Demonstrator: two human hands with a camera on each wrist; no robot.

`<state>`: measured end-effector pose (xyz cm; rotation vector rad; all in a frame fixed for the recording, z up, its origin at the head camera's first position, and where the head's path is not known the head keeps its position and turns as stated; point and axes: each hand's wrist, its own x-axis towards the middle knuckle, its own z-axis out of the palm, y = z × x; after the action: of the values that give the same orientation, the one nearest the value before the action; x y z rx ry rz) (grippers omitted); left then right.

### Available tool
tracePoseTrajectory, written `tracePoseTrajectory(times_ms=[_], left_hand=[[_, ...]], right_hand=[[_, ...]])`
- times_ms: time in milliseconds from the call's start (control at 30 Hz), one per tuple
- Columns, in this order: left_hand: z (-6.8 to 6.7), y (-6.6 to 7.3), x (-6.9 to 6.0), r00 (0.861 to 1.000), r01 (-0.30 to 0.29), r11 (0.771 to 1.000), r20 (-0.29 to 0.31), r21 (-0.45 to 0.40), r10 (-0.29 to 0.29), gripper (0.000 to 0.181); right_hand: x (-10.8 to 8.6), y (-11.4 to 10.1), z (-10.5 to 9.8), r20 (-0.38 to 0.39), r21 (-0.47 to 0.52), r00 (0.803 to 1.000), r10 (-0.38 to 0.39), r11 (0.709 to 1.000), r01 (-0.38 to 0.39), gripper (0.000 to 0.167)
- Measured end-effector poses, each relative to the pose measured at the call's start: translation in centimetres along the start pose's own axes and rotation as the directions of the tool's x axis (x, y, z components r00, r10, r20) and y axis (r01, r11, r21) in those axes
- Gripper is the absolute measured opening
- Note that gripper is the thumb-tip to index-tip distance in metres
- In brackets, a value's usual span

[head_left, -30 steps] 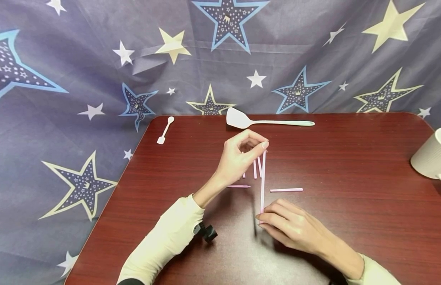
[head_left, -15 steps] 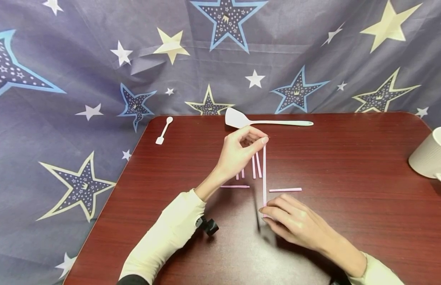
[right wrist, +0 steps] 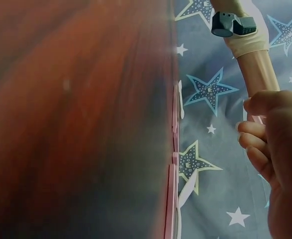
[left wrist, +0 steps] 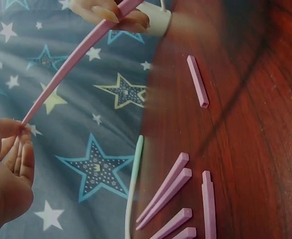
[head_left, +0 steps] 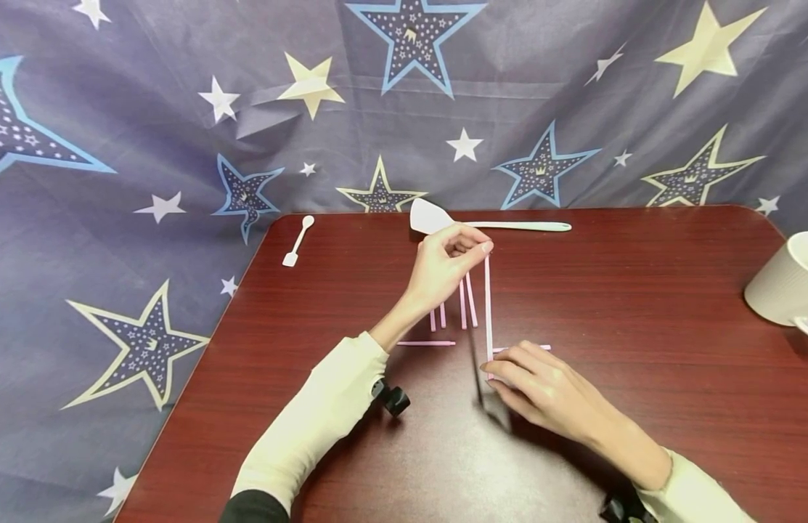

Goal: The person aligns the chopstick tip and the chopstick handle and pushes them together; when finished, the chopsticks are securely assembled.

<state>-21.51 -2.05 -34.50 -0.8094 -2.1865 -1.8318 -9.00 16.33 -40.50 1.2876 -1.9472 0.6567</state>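
My left hand (head_left: pixel 439 269) pinches the far end of a long, slim pink chopstick (head_left: pixel 488 305) between thumb and fingertips. At its near end, the fingertips and thumb of my right hand (head_left: pixel 541 392) hold it. The chopstick is raised off the table, and its shadow falls to the left. In the left wrist view it tapers toward the left hand (left wrist: pixel 11 169). Several shorter pink stick pieces (head_left: pixel 472 309) lie below the left hand, partly hidden by it. One piece (head_left: pixel 425 343) lies crosswise nearer me; another piece (head_left: pixel 542 347) is partly covered by the right hand.
A white spatula (head_left: pixel 433 216) with a pale green handle lies along the table's far edge. Far left is a small white double-ended spoon-like tool (head_left: pixel 299 240). A ribbed cream mug (head_left: pixel 779 290) stands at the right. A star-patterned cloth (head_left: pixel 404 131) hangs behind the brown table (head_left: pixel 671 305).
Both hands have moved away from me with the chopstick, the right hand more than the left. The right hand now overlaps the piece at the right. The other pieces keep their places.
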Motion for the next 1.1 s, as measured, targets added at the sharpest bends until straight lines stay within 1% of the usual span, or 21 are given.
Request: tracePoseTrajectory(times_ms=[167,367,467,600,767,867,1000,1033,1100], left_hand=[[0.2,-0.8,0.9,1.0,0.026,0.999,-0.013,0.031,-0.025,0.009],[0.6,-1.7,2.1,0.998,0.055,0.997,-0.021,0.05,-0.054,0.011],[0.7,-2.1,2.7,0.998,0.067,0.996,-0.022,0.066,-0.066,0.011],[0.8,-2.6,3.5,0.997,0.081,0.992,-0.014,0.101,-0.08,0.01],[0.9,-3.4,4.3,0.995,0.096,0.983,-0.013,0.156,-0.095,0.009],[1.0,-4.0,4.6,0.994,0.106,0.978,-0.009,0.178,-0.106,0.009],[1.0,-4.7,5.0,0.992,0.12,0.972,0.012,0.202,-0.125,0.009],[1.0,-4.9,5.1,0.991,0.124,0.97,0.017,0.208,-0.13,0.009],[1.1,-5.2,5.3,0.99,0.131,0.966,0.025,0.222,-0.14,0.009]], right_hand=[[-0.2,0.9,0.0,0.017,0.006,1.0,0.017,1.0,-0.017,0.028],[-0.3,1.9,-0.1,0.038,0.012,0.998,0.04,0.999,-0.041,0.028],[-0.4,2.4,-0.1,0.074,0.015,0.994,0.074,0.997,-0.076,0.031],[-0.6,3.2,0.0,0.119,0.013,0.986,0.117,0.993,-0.119,0.034],[-0.5,4.2,0.2,0.133,-0.003,0.983,0.125,0.992,-0.126,0.037],[-0.5,4.7,0.2,0.139,0.0,0.982,0.124,0.992,-0.126,0.035],[-0.6,5.3,0.3,0.154,0.004,0.981,0.119,0.993,-0.122,0.01],[-0.6,5.4,0.3,0.16,0.003,0.98,0.12,0.993,-0.122,0.008],[-0.6,5.6,0.4,0.174,-0.001,0.976,0.129,0.991,-0.131,0.018]])
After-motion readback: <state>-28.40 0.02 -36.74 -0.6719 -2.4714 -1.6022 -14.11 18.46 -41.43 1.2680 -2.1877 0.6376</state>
